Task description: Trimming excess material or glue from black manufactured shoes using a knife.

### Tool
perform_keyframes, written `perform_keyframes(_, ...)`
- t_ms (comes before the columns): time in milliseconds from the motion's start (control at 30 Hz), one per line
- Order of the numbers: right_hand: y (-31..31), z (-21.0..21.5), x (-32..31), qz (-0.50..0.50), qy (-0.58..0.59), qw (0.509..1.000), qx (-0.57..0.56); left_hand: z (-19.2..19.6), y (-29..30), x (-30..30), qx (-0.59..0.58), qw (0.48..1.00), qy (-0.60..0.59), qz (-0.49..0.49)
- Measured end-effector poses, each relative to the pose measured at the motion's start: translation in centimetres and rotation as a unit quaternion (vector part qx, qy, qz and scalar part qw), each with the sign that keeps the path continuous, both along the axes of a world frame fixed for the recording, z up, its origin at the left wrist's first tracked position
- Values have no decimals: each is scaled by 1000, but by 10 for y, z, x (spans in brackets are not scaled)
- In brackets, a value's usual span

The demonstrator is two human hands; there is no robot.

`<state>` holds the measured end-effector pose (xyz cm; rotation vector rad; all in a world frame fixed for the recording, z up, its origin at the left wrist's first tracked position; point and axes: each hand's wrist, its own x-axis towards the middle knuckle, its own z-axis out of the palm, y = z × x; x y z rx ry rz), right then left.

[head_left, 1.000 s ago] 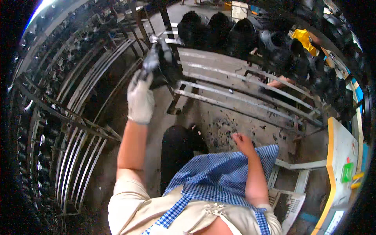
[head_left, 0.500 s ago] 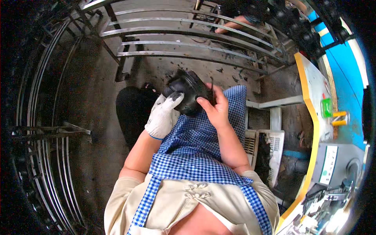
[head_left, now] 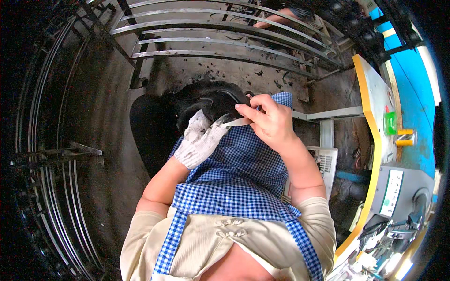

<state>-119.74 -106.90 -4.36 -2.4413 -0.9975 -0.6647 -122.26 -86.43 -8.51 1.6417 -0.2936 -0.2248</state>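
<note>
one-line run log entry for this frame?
left hand: gloved, under black shoe | right hand: bare, pinching pale strip at shoe | over blue checked apron | metal rack behind

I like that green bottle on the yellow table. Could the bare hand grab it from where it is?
Probably not just now. The right hand is busy at the black shoe, and the green bottle stands well off to the side.

Blue-checked apron (head_left: 234, 187), black shoe (head_left: 211, 100)
</note>
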Motion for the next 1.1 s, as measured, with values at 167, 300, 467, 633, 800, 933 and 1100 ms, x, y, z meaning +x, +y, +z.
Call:
perform_keyframes(167,6,-20,3,-11,42,996,81,2,-4,4,24,999,-27,0)
perform_keyframes(300,12,-32,4,-29,161,945,284,13,-11,4,-4,999,31,23)
perform_keyframes(467,21,-43,4,-35,155,883,441,19,-15,7,-65,994,84,34)
perform_keyframes(633,24,-35,14,-42,187,782,593,17,-19,6,-88,993,73,32)
perform_keyframes(800,26,-32,4,19,264,717,645,8,-18,9,-48,997,20,54)
perform_keyframes(933,18,-37,2,9,260,881,394,13,-7,9,-17,998,63,8)
perform_keyframes(1100,-26,-39,10,9,406,847,343,7,4,3,28,992,117,24)
